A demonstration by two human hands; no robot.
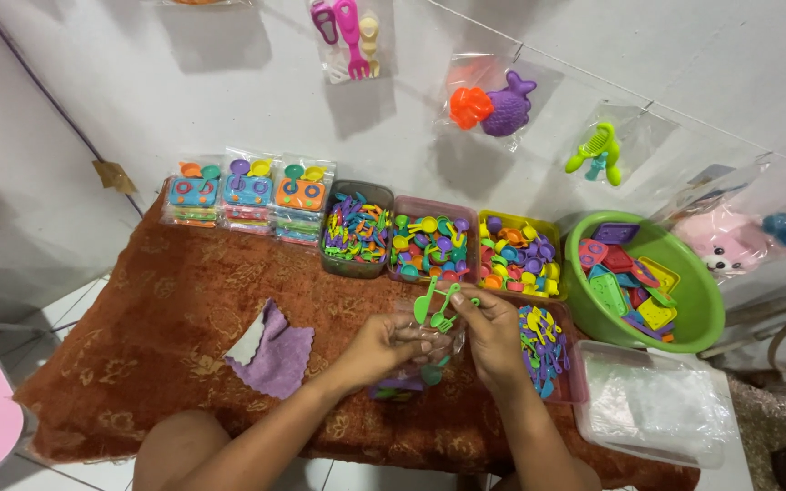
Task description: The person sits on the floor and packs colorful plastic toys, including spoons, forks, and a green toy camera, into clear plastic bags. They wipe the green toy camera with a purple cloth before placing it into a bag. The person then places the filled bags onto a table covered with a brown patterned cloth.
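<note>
My left hand (382, 344) grips a small clear plastic bag (420, 359) with a few coloured toy pieces in it, held just above the brown rug (175, 309). My right hand (493, 327) pinches green toy utensils (438, 305), a spoon, a fork and a spatula, with their heads sticking up over the bag's mouth. Both hands meet at the middle of the rug, in front of a row of trays.
Behind the hands stand three trays of small plastic toys: grey (354, 235), pink (429, 245) and yellow (518, 255). A green basin (684, 300) holds toy plates. Packed toy sets (247, 195) line the wall. A purple cloth (275, 350) lies left; a clear box of bags (657, 405) right.
</note>
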